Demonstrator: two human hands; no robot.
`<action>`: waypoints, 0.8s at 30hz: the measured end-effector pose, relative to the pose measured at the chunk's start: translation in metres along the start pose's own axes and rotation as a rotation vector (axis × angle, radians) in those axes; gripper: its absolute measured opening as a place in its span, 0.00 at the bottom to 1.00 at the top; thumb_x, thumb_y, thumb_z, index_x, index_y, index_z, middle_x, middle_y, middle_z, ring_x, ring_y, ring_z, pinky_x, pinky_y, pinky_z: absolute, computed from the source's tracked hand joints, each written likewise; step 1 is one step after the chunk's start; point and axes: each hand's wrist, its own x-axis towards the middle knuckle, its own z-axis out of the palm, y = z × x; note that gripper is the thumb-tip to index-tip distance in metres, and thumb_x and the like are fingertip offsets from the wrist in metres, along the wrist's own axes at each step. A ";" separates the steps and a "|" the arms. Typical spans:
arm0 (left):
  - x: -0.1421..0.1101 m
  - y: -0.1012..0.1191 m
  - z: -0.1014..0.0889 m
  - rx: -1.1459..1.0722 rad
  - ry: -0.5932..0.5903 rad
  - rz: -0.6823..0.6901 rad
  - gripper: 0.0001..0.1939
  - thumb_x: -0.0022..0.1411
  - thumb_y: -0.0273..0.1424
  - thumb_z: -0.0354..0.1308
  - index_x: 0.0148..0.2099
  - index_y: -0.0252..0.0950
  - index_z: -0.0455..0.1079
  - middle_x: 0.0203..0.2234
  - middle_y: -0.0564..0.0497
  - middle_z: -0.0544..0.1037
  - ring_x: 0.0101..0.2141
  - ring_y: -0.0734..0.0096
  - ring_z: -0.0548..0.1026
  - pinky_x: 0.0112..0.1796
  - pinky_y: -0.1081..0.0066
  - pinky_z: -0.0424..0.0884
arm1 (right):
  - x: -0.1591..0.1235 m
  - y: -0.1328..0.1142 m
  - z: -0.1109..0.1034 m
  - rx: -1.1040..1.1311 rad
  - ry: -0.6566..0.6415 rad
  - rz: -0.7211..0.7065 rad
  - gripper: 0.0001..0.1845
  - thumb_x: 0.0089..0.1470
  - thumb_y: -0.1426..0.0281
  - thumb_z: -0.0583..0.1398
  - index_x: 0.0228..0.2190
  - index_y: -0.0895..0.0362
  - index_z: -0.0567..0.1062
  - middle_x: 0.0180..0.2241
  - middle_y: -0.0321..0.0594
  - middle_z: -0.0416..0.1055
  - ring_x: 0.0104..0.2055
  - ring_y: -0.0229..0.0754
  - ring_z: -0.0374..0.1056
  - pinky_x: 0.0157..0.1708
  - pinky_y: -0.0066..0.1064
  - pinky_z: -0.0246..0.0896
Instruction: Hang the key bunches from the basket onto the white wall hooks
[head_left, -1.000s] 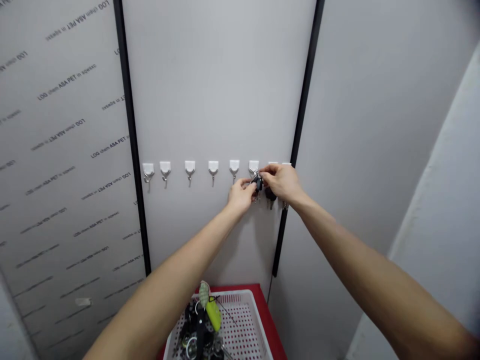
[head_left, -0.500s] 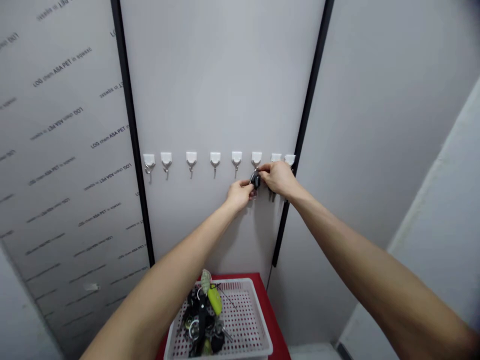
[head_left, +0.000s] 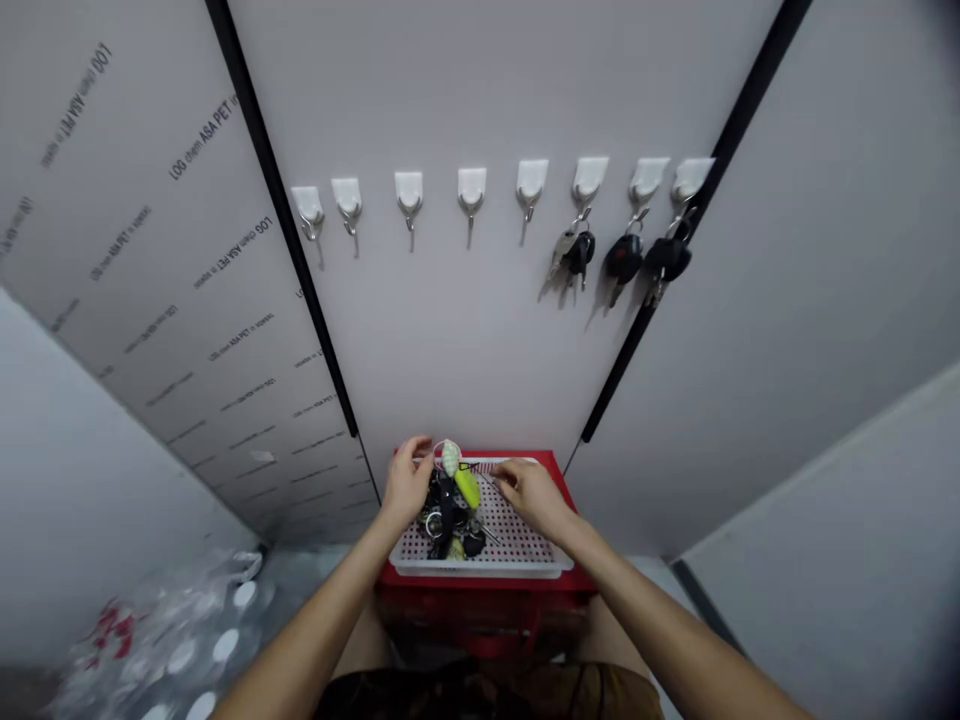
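Observation:
A white perforated plastic basket (head_left: 525, 572) holds a heap of dark keys and key fobs (head_left: 448, 510), with metal rings and blades among them. A yellow-green tag (head_left: 467, 488) and a pale green ornament (head_left: 450, 458) lie on top of the heap. At the basket's left edge is my left hand (head_left: 406, 485), its curved fingers apart beside the heap. My right hand (head_left: 531, 492) hovers over the basket's right part, thumb and forefinger slightly apart near a thin cord or wire; I see nothing held. Three key sets hang on the wall: one (head_left: 577, 255), another (head_left: 624, 258) and a third (head_left: 667, 260).
Beneath the basket stands a red stool or table (head_left: 559, 480). White adhesive hooks (head_left: 472, 187) run in a row along the pale wall panel (head_left: 465, 340). Black strips (head_left: 281, 220) border the panel. Wrapped plastic bottles (head_left: 184, 655) stand on the floor at left.
Both hands have left the hook, third from the right, and come down to the basket. The black key set they were handling now hangs from that hook. The view has tilted downward.

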 end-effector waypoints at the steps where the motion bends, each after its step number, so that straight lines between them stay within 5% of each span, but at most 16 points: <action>1: -0.006 -0.006 0.001 0.030 -0.009 0.013 0.12 0.47 0.25 0.46 0.37 0.32 0.62 0.32 0.47 0.69 0.32 0.73 0.67 0.35 0.70 0.63 | -0.004 0.001 0.009 0.003 -0.040 0.019 0.11 0.41 0.75 0.49 0.25 0.59 0.70 0.25 0.40 0.69 0.28 0.35 0.62 0.30 0.25 0.54; 8: -0.022 -0.019 0.011 0.165 -0.100 0.124 0.14 0.47 0.25 0.46 0.39 0.36 0.61 0.33 0.49 0.67 0.33 0.73 0.66 0.35 0.71 0.62 | -0.015 -0.007 0.023 0.008 -0.320 0.086 0.12 0.39 0.68 0.52 0.28 0.58 0.70 0.25 0.39 0.68 0.27 0.36 0.63 0.25 0.23 0.51; 20: -0.025 -0.013 0.009 0.111 -0.127 0.083 0.14 0.47 0.24 0.46 0.39 0.34 0.60 0.32 0.49 0.68 0.32 0.74 0.67 0.34 0.73 0.63 | -0.012 -0.019 0.030 -0.091 -0.388 0.078 0.11 0.39 0.72 0.50 0.26 0.58 0.69 0.27 0.41 0.69 0.30 0.38 0.63 0.27 0.24 0.50; 24: -0.024 -0.014 0.009 0.099 -0.132 0.080 0.14 0.47 0.24 0.45 0.39 0.34 0.59 0.31 0.49 0.68 0.31 0.75 0.67 0.33 0.73 0.63 | -0.015 -0.020 0.026 -0.105 -0.446 0.081 0.11 0.39 0.67 0.51 0.24 0.59 0.69 0.24 0.41 0.68 0.27 0.37 0.63 0.24 0.24 0.49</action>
